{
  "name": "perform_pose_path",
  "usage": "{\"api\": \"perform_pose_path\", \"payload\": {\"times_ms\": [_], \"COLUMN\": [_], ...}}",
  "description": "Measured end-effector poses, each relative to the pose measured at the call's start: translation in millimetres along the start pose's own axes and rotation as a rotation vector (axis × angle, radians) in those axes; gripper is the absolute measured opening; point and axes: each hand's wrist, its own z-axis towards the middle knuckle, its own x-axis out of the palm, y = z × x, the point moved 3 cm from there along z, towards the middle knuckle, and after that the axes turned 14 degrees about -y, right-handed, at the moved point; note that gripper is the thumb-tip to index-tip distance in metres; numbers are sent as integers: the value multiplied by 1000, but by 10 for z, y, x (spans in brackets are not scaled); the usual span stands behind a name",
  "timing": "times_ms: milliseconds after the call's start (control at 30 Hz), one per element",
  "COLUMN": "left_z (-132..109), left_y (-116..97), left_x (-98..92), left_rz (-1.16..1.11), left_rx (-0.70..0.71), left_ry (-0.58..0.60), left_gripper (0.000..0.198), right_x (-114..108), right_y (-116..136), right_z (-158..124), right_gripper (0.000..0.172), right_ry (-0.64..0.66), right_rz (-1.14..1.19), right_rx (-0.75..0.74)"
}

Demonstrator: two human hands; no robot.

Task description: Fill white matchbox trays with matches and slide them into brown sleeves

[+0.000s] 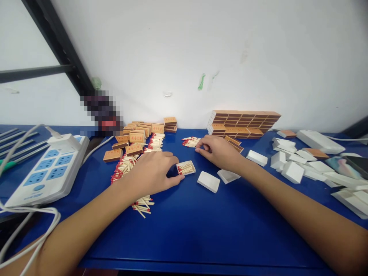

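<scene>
My left grip (152, 170) closes on the left end of a small white tray (190, 173), thumb along its near edge and fingertips at the far corner. The tray sits at the middle of the frame, open side up, its long axis running nearly left to right with the right end tipped slightly upward in the picture. The matches (186, 168) inside lie mostly along that axis, red heads showing toward the left end.

My right grip (217, 147) has its fingers curled, the tips drawn close together; I cannot tell whether a match is caught between them. Those tips are just at the right edge of a small match pile (190, 142), whose sticks also run roughly left to right. From them the tray lies lower and to the left, a short way apart across bare worktop (184, 230); the right grip is the nearer one to the pile, while the left is on the tray.

Farther out, two white pieces, a blank box (207, 182) and a shallow tray (228, 176), lie below my right wrist. A larger match heap (122, 168) spreads behind and under my left hand, with labelled matchboxes (137, 137) above it. Stacked matchboxes (244, 122) stand upper right of centre; white trays (292, 172) litter the right side.
</scene>
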Motion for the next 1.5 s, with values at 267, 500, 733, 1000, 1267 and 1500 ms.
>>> {"api": "perform_pose_path", "payload": {"times_ms": [267, 500, 733, 1000, 1267, 1500], "left_z": [-1, 1, -3, -8, -14, -6], "left_y": [-6, -12, -15, -22, -13, -13], "left_x": [3, -6, -7, 2, 1, -4], "left_rz": [10, 6, -2, 4, -1, 4], "left_rx": [0, 7, 14, 17, 3, 18], "left_ry": [-9, 0, -13, -6, 6, -1], "left_gripper": [30, 30, 31, 31, 31, 31], "right_x": [51, 97, 122, 123, 117, 20], "right_y": [8, 75, 64, 58, 43, 70], "right_z": [5, -11, -6, -8, 4, -35], "right_gripper": [10, 13, 11, 12, 11, 17], "right_ry": [-31, 35, -26, -40, 5, 110], "right_rz": [-35, 12, 33, 15, 59, 65], "right_rx": [-7, -17, -56, -47, -2, 100]}}
